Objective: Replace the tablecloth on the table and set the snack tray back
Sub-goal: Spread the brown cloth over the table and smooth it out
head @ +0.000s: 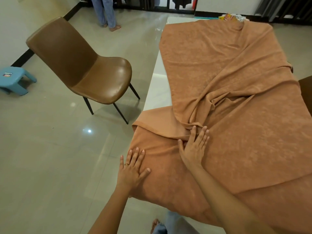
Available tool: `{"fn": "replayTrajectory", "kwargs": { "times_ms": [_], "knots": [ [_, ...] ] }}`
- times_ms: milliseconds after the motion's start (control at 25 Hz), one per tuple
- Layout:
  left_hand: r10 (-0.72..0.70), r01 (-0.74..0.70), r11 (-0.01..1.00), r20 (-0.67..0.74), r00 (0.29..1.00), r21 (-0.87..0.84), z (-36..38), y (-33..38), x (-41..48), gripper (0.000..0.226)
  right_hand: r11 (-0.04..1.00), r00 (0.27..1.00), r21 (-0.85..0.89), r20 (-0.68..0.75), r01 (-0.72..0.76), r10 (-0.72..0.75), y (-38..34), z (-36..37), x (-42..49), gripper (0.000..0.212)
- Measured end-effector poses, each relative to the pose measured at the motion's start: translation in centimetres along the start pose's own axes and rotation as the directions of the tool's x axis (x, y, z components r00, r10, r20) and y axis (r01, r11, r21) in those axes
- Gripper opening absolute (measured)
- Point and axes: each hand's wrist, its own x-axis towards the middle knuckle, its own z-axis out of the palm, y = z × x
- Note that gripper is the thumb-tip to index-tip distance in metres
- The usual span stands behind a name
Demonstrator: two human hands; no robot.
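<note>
Two bare hands lie flat, fingers spread and gripping nothing, on an orange-brown tablecloth: the left hand, a ring on one finger, presses the cloth at the table's near left corner, while the right hand rests farther in, its fingertips touching a bunched fold. From that fold, creases fan outward across the cloth, which lies crooked and rumpled over a white table; a strip of bare tabletop shows along the left edge, and the near end of the cloth drapes over the table's edge. At the far end, part of a snack tray with bright packets peeks out just beyond the cloth's far edge, its base hidden. Left of the table, a brown padded chair on thin dark legs stands on a glossy pale tiled floor, well apart from a small blue stool by the wall. Another person's legs in jeans, barefoot, stand at the far side of the room.
</note>
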Motion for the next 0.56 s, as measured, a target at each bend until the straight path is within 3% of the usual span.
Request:
{"fn": "replayTrajectory", "kwargs": {
  "times_ms": [160,280,440,560],
  "knots": [
    [0.045,-0.044,0.999,-0.023,0.999,0.016,-0.1,-0.9,0.3,0.077,0.993,0.987,0.044,0.125,-0.109,0.103,-3.3,0.9,4.1,0.069],
    [0.134,-0.135,0.990,0.039,0.990,0.033,-1.0,-2.1,0.7,0.075,0.977,0.964,0.086,0.202,-0.193,0.173,-7.9,2.1,4.7,0.072],
    [0.310,-0.318,0.945,0.102,0.945,0.075,-2.4,-5.0,2.1,0.070,0.969,0.906,0.151,0.405,-0.197,0.121,-14.2,4.5,5.3,0.077],
    [0.436,-0.455,0.886,0.168,0.884,0.095,-3.6,-7.4,3.7,0.068,0.974,0.900,0.162,0.429,-0.156,0.072,-18.0,5.5,6.1,0.077]
  ]
}}
